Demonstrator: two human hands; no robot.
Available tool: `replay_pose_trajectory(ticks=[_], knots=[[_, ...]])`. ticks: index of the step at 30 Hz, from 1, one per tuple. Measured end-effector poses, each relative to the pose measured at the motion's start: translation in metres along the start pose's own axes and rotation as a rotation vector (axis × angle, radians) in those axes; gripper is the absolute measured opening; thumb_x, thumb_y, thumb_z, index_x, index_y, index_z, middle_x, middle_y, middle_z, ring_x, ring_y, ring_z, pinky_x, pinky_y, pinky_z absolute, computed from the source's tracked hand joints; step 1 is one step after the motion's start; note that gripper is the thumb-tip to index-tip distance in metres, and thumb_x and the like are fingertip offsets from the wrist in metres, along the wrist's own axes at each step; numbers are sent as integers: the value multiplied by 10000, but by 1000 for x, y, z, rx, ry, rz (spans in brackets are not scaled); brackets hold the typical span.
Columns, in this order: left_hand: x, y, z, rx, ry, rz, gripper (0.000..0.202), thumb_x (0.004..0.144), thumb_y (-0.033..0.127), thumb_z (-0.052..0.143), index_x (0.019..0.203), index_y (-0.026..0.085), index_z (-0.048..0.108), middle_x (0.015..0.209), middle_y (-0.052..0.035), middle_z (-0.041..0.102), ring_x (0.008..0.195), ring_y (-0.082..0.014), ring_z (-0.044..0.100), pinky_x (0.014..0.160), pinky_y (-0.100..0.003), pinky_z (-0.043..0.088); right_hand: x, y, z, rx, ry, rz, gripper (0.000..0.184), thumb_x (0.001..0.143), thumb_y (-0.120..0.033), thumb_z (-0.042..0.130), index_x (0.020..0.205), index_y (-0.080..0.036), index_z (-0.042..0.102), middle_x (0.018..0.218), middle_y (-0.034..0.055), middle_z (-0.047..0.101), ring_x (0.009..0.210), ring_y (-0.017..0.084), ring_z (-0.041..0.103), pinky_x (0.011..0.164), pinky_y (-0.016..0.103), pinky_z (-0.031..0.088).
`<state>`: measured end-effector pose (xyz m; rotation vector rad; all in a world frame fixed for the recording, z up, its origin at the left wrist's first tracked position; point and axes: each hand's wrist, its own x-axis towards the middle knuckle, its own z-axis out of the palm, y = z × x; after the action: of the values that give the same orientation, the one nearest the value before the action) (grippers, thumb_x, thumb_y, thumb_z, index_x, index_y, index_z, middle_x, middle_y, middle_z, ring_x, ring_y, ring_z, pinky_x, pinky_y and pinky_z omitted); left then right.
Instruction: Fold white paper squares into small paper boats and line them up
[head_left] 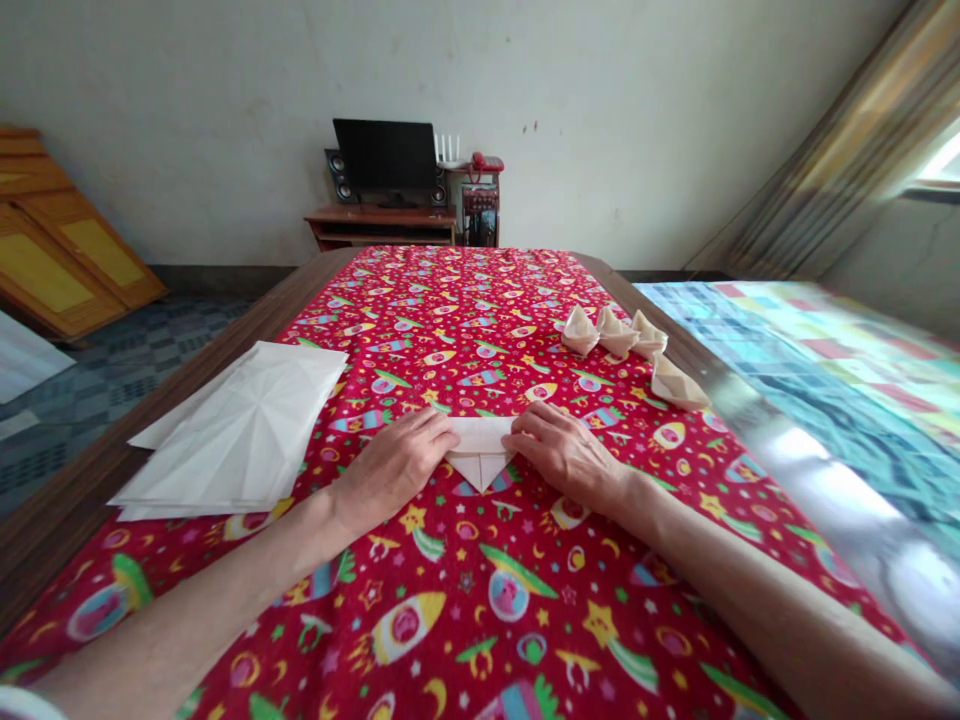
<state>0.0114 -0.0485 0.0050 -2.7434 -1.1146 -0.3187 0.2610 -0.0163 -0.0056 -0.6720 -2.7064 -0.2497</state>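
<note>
A small folded white paper (480,450), pointed toward me, lies on the red patterned cloth (465,600). My left hand (394,462) presses its left side with fingers curled down onto the fold. My right hand (564,452) presses its right side the same way. Both hands rest flat on the table with the paper between their fingertips.
A stack of creased white sheets (240,430) lies to the left. Several finished folded paper boats (634,350) sit at the right, near the wooden table's edge (112,450). Beyond the table stand a desk with a monitor (386,160) and a red telephone (486,162).
</note>
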Motion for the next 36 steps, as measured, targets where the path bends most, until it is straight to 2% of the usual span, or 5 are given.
replay_pose_trajectory(ticks=[8,14,17,20,36], knots=[[-15,17,-2,-6,-18,-68,401,832,16,380,1181,127,544,1223,-107,574,1165,-241,500,1008,-423,412,-7,-17,-17,-136,-112,-34,273,932,-85,354,1006,-113,615,1005,141,639,947,218,579,821,374,466],[-12,36,3,-120,-1,-28,478,923,270,410,1373,108,387,1441,-134,398,1361,-252,315,1130,-451,281,-12,-30,-14,-54,-121,49,362,890,-73,421,1233,-81,537,1269,184,564,1159,272,543,970,465,443],[-5,39,6,-165,-27,-10,526,947,350,384,1407,102,330,1478,-149,324,1384,-245,266,1128,-426,295,-13,-35,-11,52,-100,104,439,941,-254,438,1356,-111,429,1382,162,465,1275,259,442,1038,473,398],[-4,37,9,-189,-33,18,517,953,335,373,1421,123,306,1499,-137,280,1398,-232,228,1138,-419,274,-18,-35,-9,125,-107,116,565,941,-416,428,1411,-112,354,1437,169,383,1336,260,351,1089,484,334],[-43,11,2,-73,-49,-59,480,954,289,366,1421,184,328,1484,-75,330,1373,-201,298,1131,-404,274,-35,-26,-14,80,-102,202,431,958,-296,400,1367,-165,442,1381,118,473,1298,234,415,1082,457,363]])
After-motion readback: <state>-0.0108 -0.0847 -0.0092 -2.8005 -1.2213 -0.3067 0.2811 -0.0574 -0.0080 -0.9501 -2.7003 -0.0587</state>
